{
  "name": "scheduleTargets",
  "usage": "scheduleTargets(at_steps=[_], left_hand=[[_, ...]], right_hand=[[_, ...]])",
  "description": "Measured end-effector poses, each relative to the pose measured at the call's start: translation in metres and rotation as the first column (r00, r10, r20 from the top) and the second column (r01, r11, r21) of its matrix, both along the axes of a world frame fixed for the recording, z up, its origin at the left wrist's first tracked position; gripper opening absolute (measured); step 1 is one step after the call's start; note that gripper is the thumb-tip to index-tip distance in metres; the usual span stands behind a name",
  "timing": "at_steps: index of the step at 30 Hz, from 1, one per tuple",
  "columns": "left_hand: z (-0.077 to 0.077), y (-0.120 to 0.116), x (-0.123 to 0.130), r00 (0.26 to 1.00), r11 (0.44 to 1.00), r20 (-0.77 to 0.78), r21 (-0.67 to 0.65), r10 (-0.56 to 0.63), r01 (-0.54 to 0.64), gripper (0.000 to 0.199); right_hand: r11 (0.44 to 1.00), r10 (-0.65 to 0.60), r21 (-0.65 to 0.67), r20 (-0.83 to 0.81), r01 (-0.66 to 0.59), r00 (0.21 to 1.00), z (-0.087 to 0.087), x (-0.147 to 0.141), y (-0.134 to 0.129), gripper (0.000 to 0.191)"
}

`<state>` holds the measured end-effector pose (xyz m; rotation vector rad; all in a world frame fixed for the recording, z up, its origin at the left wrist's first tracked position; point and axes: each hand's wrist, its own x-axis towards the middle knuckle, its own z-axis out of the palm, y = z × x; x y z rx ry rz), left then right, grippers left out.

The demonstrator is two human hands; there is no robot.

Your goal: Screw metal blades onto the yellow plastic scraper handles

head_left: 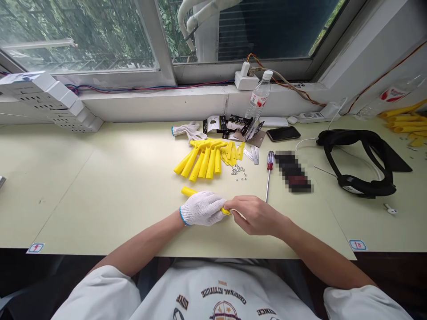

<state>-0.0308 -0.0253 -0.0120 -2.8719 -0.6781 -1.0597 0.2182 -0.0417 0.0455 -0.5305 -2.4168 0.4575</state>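
My left hand [203,208], in a white knit glove with a blue cuff, is wrapped round a yellow plastic handle [188,191] lying crosswise above the table. The bare right hand [255,214] is closed in a pinch at the handle's right end; any small part between its fingertips is hidden. Beyond them lies a group of yellow handles [203,161], with flat yellow pieces [229,152] beside it. Small silver nuts or screws [237,170] are scattered nearer me. A screwdriver [269,166] with a clear and red grip lies to the right of these.
Behind the handles are a second white glove [189,130], black packaging cards [238,124], metal blades [255,155] and a plastic bottle [259,98]. To the right lie a phone [283,134], a blurred-out item [293,172], a black head strap [362,164] and an earbud [391,210]. White boxes [50,100] stand far left.
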Motion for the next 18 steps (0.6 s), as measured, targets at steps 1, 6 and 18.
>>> scheduleTargets(at_steps=[1,6,18], left_hand=[[-0.001,0.0,0.001,1.0,0.999,0.019,-0.034,0.013,-0.012,0.017],[-0.003,0.001,0.006,0.989,0.984,0.121,-0.169,0.085,-0.064,0.02],[0.002,0.0,0.006,0.984,0.981,0.157,-0.188,0.085,-0.055,0.007]], right_hand=[[1.0,-0.001,-0.01,-0.002,0.001,1.0,0.001,0.001,0.0,0.036],[0.984,-0.089,-0.16,-0.1,0.072,0.991,-0.001,0.001,-0.001,0.044],[0.551,-0.661,-0.466,0.262,0.692,0.703,0.007,0.046,0.062,0.022]])
